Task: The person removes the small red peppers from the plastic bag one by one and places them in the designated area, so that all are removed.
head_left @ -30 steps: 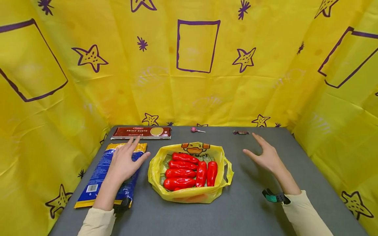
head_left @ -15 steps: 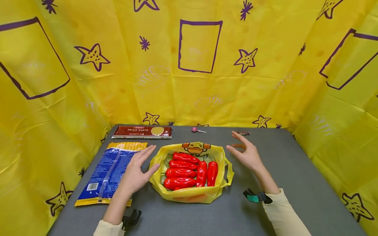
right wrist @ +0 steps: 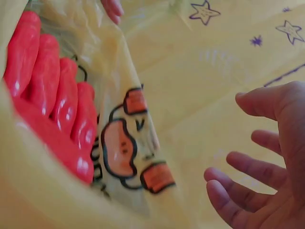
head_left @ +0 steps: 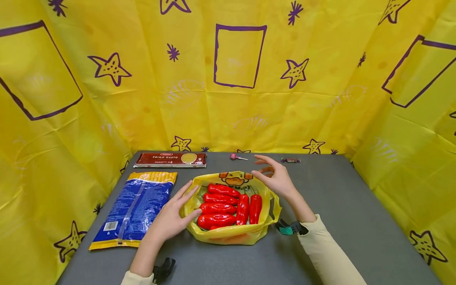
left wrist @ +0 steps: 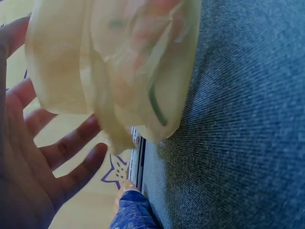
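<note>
At one yellow bag (head_left: 231,238), two empty, spread hands (head_left: 169,219) (head_left: 277,180), inside perhaps seven red peppers (head_left: 218,209)

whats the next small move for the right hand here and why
Probably lower the right hand and pinch the rim of the yellow plastic bag: it holds nothing and hangs clear of the bag in the right wrist view, while the left hand is at the opposite side. The red peppers lie inside.
</note>
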`<state>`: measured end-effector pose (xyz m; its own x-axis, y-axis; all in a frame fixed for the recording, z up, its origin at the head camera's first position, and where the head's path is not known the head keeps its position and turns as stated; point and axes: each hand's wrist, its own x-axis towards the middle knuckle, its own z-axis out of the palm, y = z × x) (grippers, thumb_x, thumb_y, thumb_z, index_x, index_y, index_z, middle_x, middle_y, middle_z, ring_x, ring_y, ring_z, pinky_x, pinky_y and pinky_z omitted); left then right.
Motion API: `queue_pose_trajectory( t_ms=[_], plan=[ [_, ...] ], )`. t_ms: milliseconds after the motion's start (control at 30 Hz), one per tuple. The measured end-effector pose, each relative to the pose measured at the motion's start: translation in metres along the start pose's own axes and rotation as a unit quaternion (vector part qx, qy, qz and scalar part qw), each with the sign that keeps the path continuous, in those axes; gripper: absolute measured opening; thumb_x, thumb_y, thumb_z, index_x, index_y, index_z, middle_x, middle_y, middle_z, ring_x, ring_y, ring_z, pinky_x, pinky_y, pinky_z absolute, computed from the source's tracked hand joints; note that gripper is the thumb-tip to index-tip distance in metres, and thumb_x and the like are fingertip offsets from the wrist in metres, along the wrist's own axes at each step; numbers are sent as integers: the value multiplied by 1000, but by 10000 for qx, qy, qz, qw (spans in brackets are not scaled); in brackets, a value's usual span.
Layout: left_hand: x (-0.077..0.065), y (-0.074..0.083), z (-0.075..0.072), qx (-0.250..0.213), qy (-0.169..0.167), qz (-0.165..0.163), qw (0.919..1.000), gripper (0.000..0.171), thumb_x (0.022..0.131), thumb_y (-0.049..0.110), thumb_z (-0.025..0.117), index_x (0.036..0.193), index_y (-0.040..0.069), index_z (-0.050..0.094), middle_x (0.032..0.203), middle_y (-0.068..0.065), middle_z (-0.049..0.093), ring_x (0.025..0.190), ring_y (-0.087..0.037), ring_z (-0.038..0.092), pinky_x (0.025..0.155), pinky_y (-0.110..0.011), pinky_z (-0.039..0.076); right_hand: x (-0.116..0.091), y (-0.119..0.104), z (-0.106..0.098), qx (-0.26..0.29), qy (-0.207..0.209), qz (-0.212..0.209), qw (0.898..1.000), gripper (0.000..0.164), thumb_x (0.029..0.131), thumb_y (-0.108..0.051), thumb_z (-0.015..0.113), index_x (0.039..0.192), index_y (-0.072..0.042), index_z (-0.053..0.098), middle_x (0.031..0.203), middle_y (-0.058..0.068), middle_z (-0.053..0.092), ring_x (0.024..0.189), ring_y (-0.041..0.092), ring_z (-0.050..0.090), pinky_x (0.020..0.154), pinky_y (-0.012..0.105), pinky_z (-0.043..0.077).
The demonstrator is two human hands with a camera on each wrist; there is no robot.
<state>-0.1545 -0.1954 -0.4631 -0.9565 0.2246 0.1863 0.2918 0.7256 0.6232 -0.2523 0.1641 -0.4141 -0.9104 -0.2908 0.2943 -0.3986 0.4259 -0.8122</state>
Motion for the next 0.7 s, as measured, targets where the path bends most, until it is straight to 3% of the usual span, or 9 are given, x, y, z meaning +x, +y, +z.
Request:
queue_pose_trajectory(
  t_ms=[233, 367, 700],
  plan=[
    [-1, -1, 3, 77, -94, 223, 9997, 76, 98, 48, 75, 164, 37, 40, 177, 6, 22, 153, -45, 38, 112, -77, 38, 17, -11, 18, -8, -295, -143, 9995, 49, 100, -25, 76, 147, -19, 63, 134, 12, 70, 104, 30, 74, 84, 45, 63],
    [-2, -4, 9, -70, -213, 248, 9994, 81, 97, 50, 75, 167, 36, 36, 177, 3, 22, 156, -43, 35, 115, -75, 36, 27, -15, 32, 33, -595, -245, 9979, 42, 100, -24, 75, 141, -18, 69, 128, 13, 73, 95, 26, 75, 80, 41, 62],
    [-7, -3, 18, -225, -437, -311, 9983, 110, 88, 63, 79, 172, 25, 20, 180, 3, 8, 156, -48, 30, 114, -77, 34, 45, -8, 70, 225, -1579, -498, 9859, 29, 100, -18, 74, 128, -8, 76, 115, 10, 77, 92, 32, 76, 78, 30, 60]
  ],
)
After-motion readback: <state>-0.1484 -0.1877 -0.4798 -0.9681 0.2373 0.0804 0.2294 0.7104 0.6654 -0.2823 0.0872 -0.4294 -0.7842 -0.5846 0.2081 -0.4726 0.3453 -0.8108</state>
